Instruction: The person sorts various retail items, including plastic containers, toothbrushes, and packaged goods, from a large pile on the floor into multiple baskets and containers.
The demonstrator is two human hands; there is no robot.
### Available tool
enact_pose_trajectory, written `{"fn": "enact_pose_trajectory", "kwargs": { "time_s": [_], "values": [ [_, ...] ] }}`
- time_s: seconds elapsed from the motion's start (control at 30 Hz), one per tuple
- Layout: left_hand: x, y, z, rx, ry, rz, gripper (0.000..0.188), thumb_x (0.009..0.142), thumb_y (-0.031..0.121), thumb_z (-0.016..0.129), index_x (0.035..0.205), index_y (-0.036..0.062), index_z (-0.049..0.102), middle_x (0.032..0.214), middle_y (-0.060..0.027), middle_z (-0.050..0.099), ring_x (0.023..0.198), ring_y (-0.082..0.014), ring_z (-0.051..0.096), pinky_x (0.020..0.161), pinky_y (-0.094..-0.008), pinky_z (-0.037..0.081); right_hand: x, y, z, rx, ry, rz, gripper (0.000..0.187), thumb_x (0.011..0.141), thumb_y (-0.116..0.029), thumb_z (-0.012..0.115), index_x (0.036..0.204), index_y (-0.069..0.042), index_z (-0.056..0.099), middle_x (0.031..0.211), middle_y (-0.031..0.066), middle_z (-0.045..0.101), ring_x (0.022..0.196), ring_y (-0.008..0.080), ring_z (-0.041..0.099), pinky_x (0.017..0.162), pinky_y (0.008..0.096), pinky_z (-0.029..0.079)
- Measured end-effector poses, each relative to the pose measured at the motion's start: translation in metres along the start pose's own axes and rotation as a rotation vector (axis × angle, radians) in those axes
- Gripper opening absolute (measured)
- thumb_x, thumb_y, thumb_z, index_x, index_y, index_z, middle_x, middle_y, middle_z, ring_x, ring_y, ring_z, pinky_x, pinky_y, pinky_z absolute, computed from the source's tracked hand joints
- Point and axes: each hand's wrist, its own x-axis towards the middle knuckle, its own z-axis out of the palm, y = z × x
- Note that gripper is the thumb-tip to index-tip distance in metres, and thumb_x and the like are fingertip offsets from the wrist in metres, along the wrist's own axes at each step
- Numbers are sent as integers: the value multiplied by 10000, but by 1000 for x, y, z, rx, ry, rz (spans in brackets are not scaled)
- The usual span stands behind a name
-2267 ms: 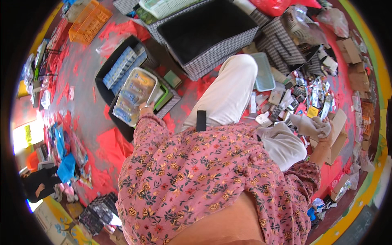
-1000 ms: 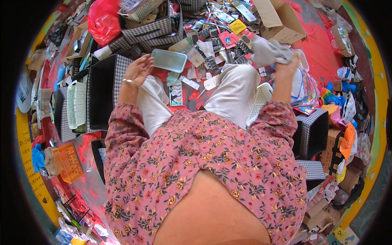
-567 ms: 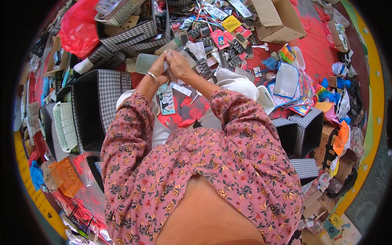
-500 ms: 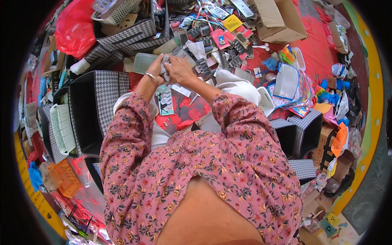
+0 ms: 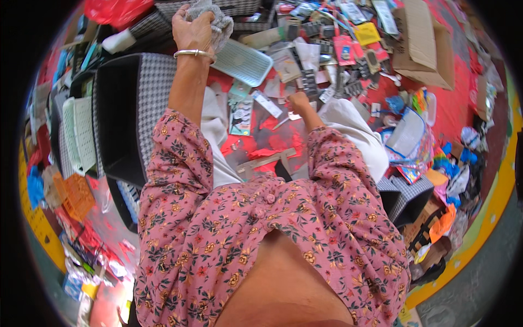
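Stretched out to the far left, my left hand [image 5: 193, 34] grips a crumpled grey cloth [image 5: 220, 26]. A metal bangle [image 5: 194, 53] circles that wrist. Just beyond the forearm lies a shallow pale-green plastic basket [image 5: 243, 62]. My right hand [image 5: 298, 104] is low in the middle, its fingers curled; a thin, pale, pointed thing [image 5: 281, 123] shows just below it, and whatever the fingers hold is too small to make out. Between my arms lie a white printed card strip [image 5: 267, 103] and a blister card with dark items [image 5: 240, 117].
Houndstooth fabric boxes [image 5: 158, 103] stand at left, with pale-green baskets [image 5: 79, 133] beside them. Packaged small goods [image 5: 310, 82] are heaped ahead on the red sheet. An open cardboard box [image 5: 422, 46] is far right, near a grey-and-blue pouch [image 5: 406, 133]. An orange basket [image 5: 79, 199] lies left.
My hands, together around the grey cloth before, have parted. The left carried the cloth farther away; the right came back toward me and to the right. The whole view has shifted.
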Motion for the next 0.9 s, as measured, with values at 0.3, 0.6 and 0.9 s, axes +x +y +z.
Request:
{"fn": "enact_pose_trajectory", "kwargs": {
  "time_s": [0.3,0.6,0.9],
  "values": [
    [-17,30,-5,-461,111,-205,390,644,-89,580,1014,-25,474,882,-125,557,774,-225,577,687,-328,499,94,-40,24,532,152,552,359,731,-294,599,854,42,608,795,170,606,667,279,606,538,389,484],
    [-22,37,-10,-451,77,-387,195,715,5,572,909,7,555,891,-112,608,835,-263,594,811,-403,469,109,-71,28,949,191,766,484,634,-332,712,894,64,615,798,154,623,664,225,596,572,333,476],
    [-29,49,4,-467,2,-504,217,732,2,534,947,-6,562,895,-109,609,829,-258,591,800,-400,467,90,-113,44,921,306,665,367,623,-212,580,876,51,617,884,246,605,840,339,605,736,378,466]
  ]
}}
